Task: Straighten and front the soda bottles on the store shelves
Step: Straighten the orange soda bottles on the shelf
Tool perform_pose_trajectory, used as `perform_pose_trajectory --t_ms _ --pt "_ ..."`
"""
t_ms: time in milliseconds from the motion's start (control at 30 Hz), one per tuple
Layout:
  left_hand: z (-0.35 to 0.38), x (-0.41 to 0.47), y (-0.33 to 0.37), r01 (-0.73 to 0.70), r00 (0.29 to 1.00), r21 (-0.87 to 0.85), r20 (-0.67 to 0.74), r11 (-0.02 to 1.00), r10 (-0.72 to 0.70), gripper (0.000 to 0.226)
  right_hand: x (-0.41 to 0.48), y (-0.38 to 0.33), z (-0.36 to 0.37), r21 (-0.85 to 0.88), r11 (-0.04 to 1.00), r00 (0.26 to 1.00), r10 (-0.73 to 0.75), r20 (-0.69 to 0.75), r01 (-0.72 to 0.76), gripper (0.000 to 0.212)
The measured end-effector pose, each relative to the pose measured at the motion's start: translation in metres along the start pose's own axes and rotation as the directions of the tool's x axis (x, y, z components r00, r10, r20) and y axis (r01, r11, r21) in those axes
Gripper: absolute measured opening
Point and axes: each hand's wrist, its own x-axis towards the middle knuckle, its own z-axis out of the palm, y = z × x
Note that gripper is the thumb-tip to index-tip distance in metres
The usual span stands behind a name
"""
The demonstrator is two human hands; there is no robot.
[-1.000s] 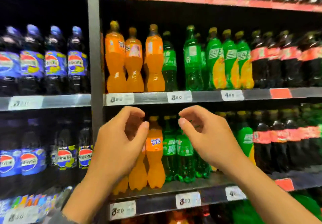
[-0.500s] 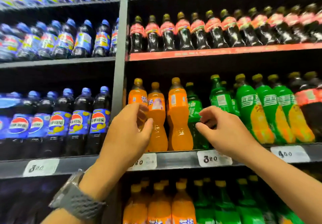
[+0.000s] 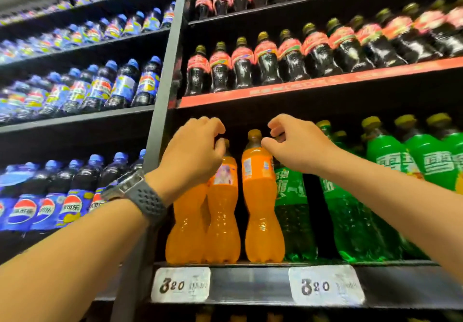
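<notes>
Three orange soda bottles stand at the left end of the shelf (image 3: pixel 250 285). My left hand (image 3: pixel 193 154) hides the top of the leftmost orange bottle (image 3: pixel 184 224); its fingers are curled and its thumb lies beside the cap of the middle orange bottle (image 3: pixel 223 211). My right hand (image 3: pixel 297 147) is curled too, with the thumb against the neck of the right orange bottle (image 3: pixel 263 209). It covers the top of a dark green bottle (image 3: pixel 293 211). What either palm holds is hidden.
Lighter green bottles (image 3: pixel 390 161) fill the shelf to the right. Dark cola bottles with red labels (image 3: pixel 268 63) stand on the red-edged shelf above. Blue-labelled cola bottles (image 3: pixel 72 206) fill the left bay behind a grey upright post (image 3: pixel 162 96). Price tags (image 3: pixel 180 284) hang on the shelf edge.
The view has tilted up and moved closer to the orange bottles. Both hands rose from the bottles' bodies to their necks and caps.
</notes>
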Motion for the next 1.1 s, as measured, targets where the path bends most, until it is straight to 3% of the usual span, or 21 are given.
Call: perform_pose_trajectory --t_ms 100,300,400,500,600,800,967,1100 --pt "0.010 0.017 0.003 -0.039 0.997 0.078 0.063 0.996 0.034 0.033 0.021 0.003 0.005 -0.085 0.996 0.998 0.021 0.054 -0.017 0.058" --pt "0.027 0.045 -0.013 -0.053 0.982 0.204 0.191 0.978 0.014 0.027 0.047 0.001 0.010 -0.069 0.996 0.992 0.065 0.111 -0.057 0.056" --pt "0.031 0.055 -0.018 -0.064 0.974 0.292 0.229 0.954 -0.005 0.026 0.051 -0.006 0.010 -0.065 0.996 0.990 0.074 0.122 -0.066 0.043" --pt "0.036 0.066 -0.016 -0.065 0.930 0.358 0.361 0.932 -0.074 0.033 0.054 -0.011 0.013 -0.062 0.994 0.982 0.094 0.166 -0.085 0.026" --pt "0.042 0.072 -0.015 0.064 0.883 0.273 0.433 0.960 -0.182 0.032 0.055 -0.017 0.018 -0.093 0.990 0.979 0.117 0.166 -0.102 0.029" --pt "0.050 0.073 -0.024 0.253 0.887 0.038 0.391 0.967 -0.247 0.039 0.062 -0.021 0.023 -0.034 0.987 0.966 0.161 0.203 -0.157 0.030" --pt "0.050 0.074 -0.023 0.311 0.879 -0.113 0.413 0.944 -0.240 0.026 0.068 -0.020 0.029 -0.058 0.982 0.960 0.187 0.209 -0.178 0.030" --pt "0.047 0.073 -0.023 0.345 0.887 -0.134 0.371 0.929 -0.276 0.032 0.068 -0.019 0.032 -0.157 0.972 0.965 0.199 0.170 -0.172 0.036"
